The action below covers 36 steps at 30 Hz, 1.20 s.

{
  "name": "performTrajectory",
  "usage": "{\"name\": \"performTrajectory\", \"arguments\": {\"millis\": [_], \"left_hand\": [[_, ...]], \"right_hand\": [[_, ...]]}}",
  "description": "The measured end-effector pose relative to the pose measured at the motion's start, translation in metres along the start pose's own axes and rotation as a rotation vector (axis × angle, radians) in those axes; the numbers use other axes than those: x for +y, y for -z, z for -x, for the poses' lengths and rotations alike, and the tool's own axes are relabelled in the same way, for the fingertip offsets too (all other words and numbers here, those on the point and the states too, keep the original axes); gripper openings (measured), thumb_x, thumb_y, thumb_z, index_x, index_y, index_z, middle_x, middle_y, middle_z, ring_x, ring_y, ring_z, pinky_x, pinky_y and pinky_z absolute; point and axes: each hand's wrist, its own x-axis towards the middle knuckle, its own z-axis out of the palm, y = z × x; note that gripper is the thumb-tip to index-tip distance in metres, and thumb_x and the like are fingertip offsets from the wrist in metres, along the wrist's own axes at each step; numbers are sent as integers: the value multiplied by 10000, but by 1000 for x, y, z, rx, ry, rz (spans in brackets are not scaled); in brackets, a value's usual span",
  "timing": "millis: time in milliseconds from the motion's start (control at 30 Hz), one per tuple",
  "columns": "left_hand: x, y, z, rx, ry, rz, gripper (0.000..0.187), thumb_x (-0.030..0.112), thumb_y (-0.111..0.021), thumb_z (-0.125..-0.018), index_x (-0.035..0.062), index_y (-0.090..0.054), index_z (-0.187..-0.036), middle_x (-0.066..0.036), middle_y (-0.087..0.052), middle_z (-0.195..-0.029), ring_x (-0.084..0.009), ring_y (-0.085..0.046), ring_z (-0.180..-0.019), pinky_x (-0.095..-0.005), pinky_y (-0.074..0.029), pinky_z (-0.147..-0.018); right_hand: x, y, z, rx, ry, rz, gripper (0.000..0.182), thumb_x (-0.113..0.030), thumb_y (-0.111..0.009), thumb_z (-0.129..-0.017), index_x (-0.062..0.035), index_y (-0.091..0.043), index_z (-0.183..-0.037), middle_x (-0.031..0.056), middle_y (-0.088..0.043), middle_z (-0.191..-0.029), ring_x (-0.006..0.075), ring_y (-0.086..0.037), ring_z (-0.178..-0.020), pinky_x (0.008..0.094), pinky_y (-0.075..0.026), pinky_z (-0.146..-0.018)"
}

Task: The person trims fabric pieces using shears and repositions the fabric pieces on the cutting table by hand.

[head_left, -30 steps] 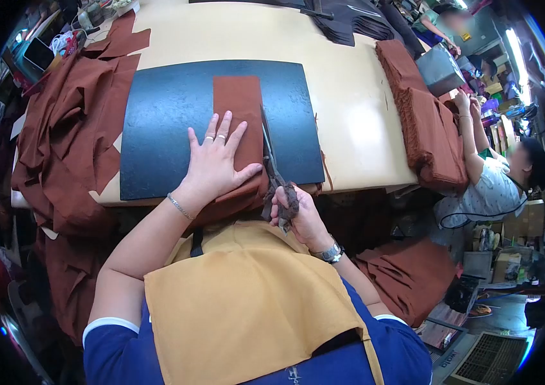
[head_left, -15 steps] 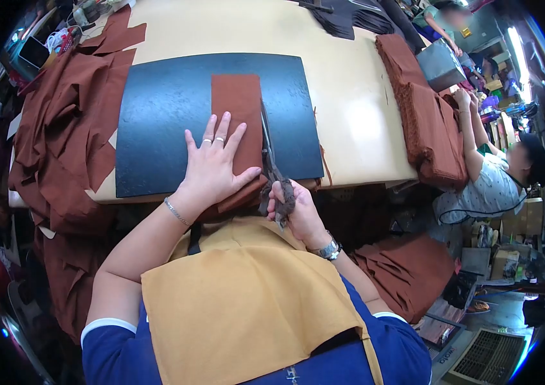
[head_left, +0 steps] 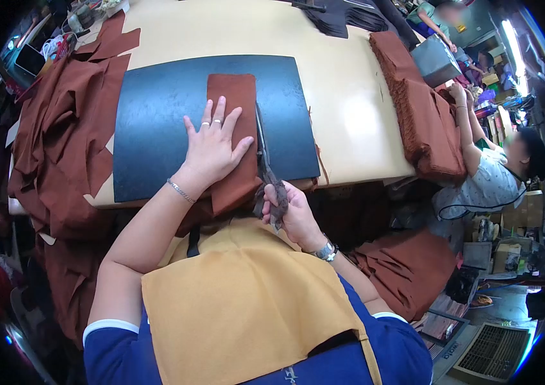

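Note:
My left hand (head_left: 215,145) lies spread with its fingers on a rust-brown fabric strip (head_left: 233,91), which rests on a black board (head_left: 157,109). The strip's lower end hangs over the table's near edge. In my right hand (head_left: 293,215) are scissors (head_left: 260,131), their handles wrapped in dark cloth. The long blades point away from me along the strip's right edge. Whether the blades are apart is hard to see.
The cream table (head_left: 343,115) carries a folded brown fabric stack (head_left: 414,109) at right and crumpled brown fabric (head_left: 67,128) at left. Dark pieces (head_left: 349,18) lie at the far edge. Another person (head_left: 481,170) works on the right. More brown cloth (head_left: 407,269) hangs low right.
My left hand has shifted slightly forward on the fabric strip, its thumb turning upward. More of the strip's near end shows. The scissors have come slightly nearer to me.

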Motion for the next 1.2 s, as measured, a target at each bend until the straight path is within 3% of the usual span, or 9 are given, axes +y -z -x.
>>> {"name": "performTrajectory", "arguments": {"millis": [233, 1067, 1200], "left_hand": [[9, 6, 21, -68, -31, -34, 693, 537, -458, -923, 175, -285, -1487, -172, -194, -1557, -363, -159, -1443, -720, -142, -1044], [13, 11, 40, -79, -83, -31, 712, 537, -493, -905, 166, -299, -1480, -173, -191, -1557, -368, -174, -1439, -720, -177, -1030], [15, 11, 41, -60, -96, 9, 697, 536, -519, -892, 172, -340, -1459, -163, -217, -1550, -357, -202, -1432, -712, -191, -1032]], "right_hand": [[-1, 2, -3, -11, 16, -15, 305, -378, -625, -926, -83, -547, -921, -2, -589, -676, 68, -560, -561, 216, -471, -521], [-4, 9, -4, -9, 36, 43, 277, -343, -636, -925, -78, -559, -944, -4, -601, -696, 62, -566, -576, 195, -461, -552], [-2, 11, 0, 26, 42, -45, 225, -284, -613, -940, -66, -558, -952, 12, -588, -724, 87, -573, -615, 233, -483, -566]]}}
